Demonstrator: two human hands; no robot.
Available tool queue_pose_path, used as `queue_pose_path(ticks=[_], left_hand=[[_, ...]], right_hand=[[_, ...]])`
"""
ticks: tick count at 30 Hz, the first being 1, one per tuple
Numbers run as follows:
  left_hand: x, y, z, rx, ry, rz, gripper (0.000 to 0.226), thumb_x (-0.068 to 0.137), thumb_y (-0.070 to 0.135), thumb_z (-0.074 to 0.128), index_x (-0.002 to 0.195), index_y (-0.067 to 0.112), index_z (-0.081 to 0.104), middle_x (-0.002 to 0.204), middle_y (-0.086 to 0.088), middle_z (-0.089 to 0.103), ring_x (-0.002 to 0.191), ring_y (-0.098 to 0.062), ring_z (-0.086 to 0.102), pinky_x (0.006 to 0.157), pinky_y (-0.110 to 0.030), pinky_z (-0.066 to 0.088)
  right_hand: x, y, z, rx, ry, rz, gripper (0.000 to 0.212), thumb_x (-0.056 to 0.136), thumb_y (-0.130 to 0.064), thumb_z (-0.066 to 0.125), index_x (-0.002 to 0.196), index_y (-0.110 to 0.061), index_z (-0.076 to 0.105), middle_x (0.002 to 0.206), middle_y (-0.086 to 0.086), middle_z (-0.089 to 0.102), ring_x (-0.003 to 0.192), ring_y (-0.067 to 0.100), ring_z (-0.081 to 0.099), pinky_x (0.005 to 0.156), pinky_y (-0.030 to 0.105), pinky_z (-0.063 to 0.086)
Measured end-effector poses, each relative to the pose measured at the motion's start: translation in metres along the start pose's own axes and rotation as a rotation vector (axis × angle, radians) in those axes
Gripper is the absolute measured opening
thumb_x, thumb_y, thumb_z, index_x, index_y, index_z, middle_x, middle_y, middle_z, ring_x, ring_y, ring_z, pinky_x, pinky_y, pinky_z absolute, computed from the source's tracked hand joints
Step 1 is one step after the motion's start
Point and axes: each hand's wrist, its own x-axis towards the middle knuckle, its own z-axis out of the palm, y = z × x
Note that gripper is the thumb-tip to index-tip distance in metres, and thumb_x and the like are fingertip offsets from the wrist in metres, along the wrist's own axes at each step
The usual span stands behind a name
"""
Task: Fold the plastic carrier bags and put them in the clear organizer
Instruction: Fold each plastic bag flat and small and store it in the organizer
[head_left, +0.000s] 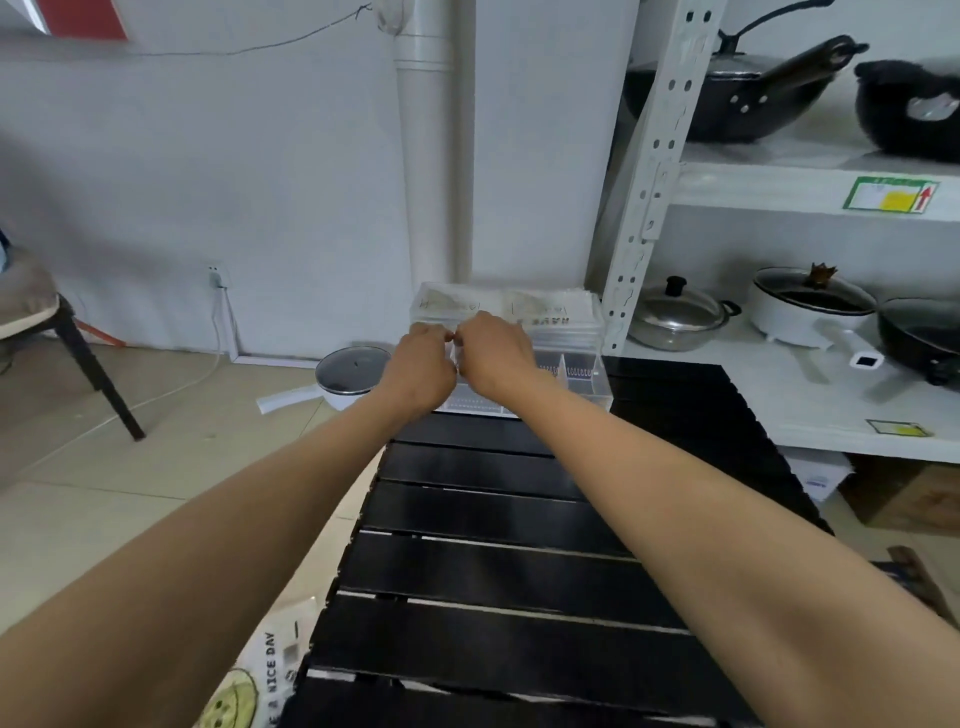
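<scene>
— At the far end of the counter (493, 561), what are those hands doing?

— Both are reaching into the clear organizer (582, 374). It is a see-through plastic box with thin upright dividers, and it stands on the black slatted top near the wall. The left hand (422, 368) and the right hand (496, 353) are knuckle to knuckle over its left part, fingers curled down.

— Clamped on something?

— They seem to pinch something pale between them, but it is too small and hidden for me to name, so I cannot tell what they grip.

— And the bags?

— Folded pale bags (511, 307) with faint print stand in the back of the box, pressed flat in a row. One crinkled carrier bag (260, 686), printed with lettering and a yellow-green round face, lies on the tiled floor (130, 467) by the near left corner.

— Anything beside it all?

— A white metal shelf (810, 395) on the right carries dark woks, a steel lidded pot (675, 317) and a white pan. Another glass-lidded pan (350, 371) sits on the floor.
</scene>
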Motion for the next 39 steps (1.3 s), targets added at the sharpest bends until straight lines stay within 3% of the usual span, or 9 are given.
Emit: queue_pose_path(ticks=[5, 11, 15, 18, 22, 26, 30, 32, 39], left_hand=[[-0.042, -0.030, -0.017, 0.041, -0.018, -0.035, 0.042, 0.088, 0.014, 0.051, 0.130, 0.017, 0.054, 0.136, -0.005, 0.048, 0.124, -0.025, 0.049, 0.098, -0.034, 0.040], [-0.097, -0.068, -0.040, -0.043, -0.048, -0.046, 0.044, 0.082, 0.007, 0.049, 0.123, 0.013, 0.060, 0.129, -0.005, 0.060, 0.117, -0.022, 0.056, 0.097, -0.042, 0.047], [-0.145, -0.082, -0.060, -0.052, -0.028, -0.081, 0.036, 0.090, 0.005, 0.052, 0.125, 0.009, 0.059, 0.130, -0.008, 0.059, 0.120, -0.027, 0.054, 0.098, -0.035, 0.042], [-0.177, -0.104, -0.077, -0.041, -0.027, -0.146, 0.034, 0.093, 0.010, 0.052, 0.127, 0.007, 0.057, 0.133, -0.010, 0.055, 0.120, -0.027, 0.053, 0.093, -0.030, 0.039], [-0.215, -0.147, -0.098, -0.090, -0.035, -0.252, 0.036, 0.093, 0.012, 0.052, 0.128, 0.006, 0.058, 0.135, -0.006, 0.056, 0.121, -0.023, 0.053, 0.095, -0.025, 0.037], [-0.252, -0.198, -0.109, -0.154, -0.043, -0.378, 0.032, 0.092, 0.007, 0.051, 0.122, 0.004, 0.062, 0.125, -0.007, 0.061, 0.117, -0.025, 0.055, 0.094, -0.029, 0.041], [-0.277, -0.259, -0.104, -0.279, -0.048, -0.578, 0.020, 0.087, 0.003, 0.050, 0.100, 0.007, 0.065, 0.097, -0.011, 0.062, 0.099, -0.031, 0.062, 0.084, -0.041, 0.052], [-0.290, -0.288, -0.097, -0.334, -0.059, -0.675, 0.017, 0.086, -0.001, 0.045, 0.090, 0.009, 0.058, 0.091, -0.016, 0.058, 0.088, -0.031, 0.064, 0.079, -0.046, 0.055], [-0.327, -0.374, -0.048, -0.491, -0.001, -1.041, 0.026, 0.094, 0.010, 0.046, 0.112, -0.006, 0.056, 0.104, -0.020, 0.063, 0.091, -0.031, 0.067, 0.071, -0.040, 0.059]], right_hand=[[-0.029, -0.039, 0.005, 0.011, -0.046, -0.062, 0.022, 0.092, -0.010, 0.053, 0.111, -0.008, 0.064, 0.113, 0.010, 0.063, 0.102, 0.029, 0.062, 0.076, 0.034, 0.045], [-0.071, -0.089, 0.017, 0.035, -0.059, -0.152, 0.020, 0.093, -0.004, 0.050, 0.105, -0.007, 0.065, 0.103, 0.005, 0.063, 0.099, 0.023, 0.060, 0.071, 0.031, 0.040], [-0.097, -0.126, 0.026, 0.053, -0.052, -0.163, 0.032, 0.090, 0.001, 0.049, 0.064, -0.017, 0.045, 0.070, -0.004, 0.045, 0.080, 0.021, 0.046, 0.059, 0.029, 0.035], [-0.105, -0.162, 0.044, 0.048, -0.086, -0.206, 0.019, 0.089, 0.000, 0.049, 0.074, -0.012, 0.049, 0.076, 0.003, 0.055, 0.073, 0.023, 0.050, 0.049, 0.025, 0.031], [-0.114, -0.208, 0.073, 0.100, -0.174, -0.253, 0.012, 0.090, -0.006, 0.046, 0.091, -0.008, 0.058, 0.071, 0.000, 0.046, 0.073, 0.024, 0.048, 0.054, 0.029, 0.034], [-0.112, -0.255, 0.115, 0.168, -0.284, -0.297, 0.027, 0.092, -0.011, 0.044, 0.111, -0.010, 0.063, 0.096, 0.007, 0.060, 0.081, 0.024, 0.050, 0.063, 0.029, 0.038], [-0.110, -0.292, 0.165, 0.168, -0.484, -0.342, 0.020, 0.091, -0.011, 0.043, 0.082, -0.014, 0.061, 0.081, 0.004, 0.058, 0.078, 0.028, 0.055, 0.062, 0.028, 0.042], [-0.109, -0.305, 0.194, 0.155, -0.569, -0.375, 0.022, 0.086, -0.010, 0.043, 0.085, -0.011, 0.065, 0.087, 0.006, 0.064, 0.083, 0.030, 0.061, 0.072, 0.034, 0.053], [-0.092, -0.349, 0.294, 0.067, -0.769, -0.464, 0.025, 0.086, -0.014, 0.051, 0.104, -0.007, 0.068, 0.115, 0.010, 0.069, 0.104, 0.028, 0.066, 0.094, 0.051, 0.052]])
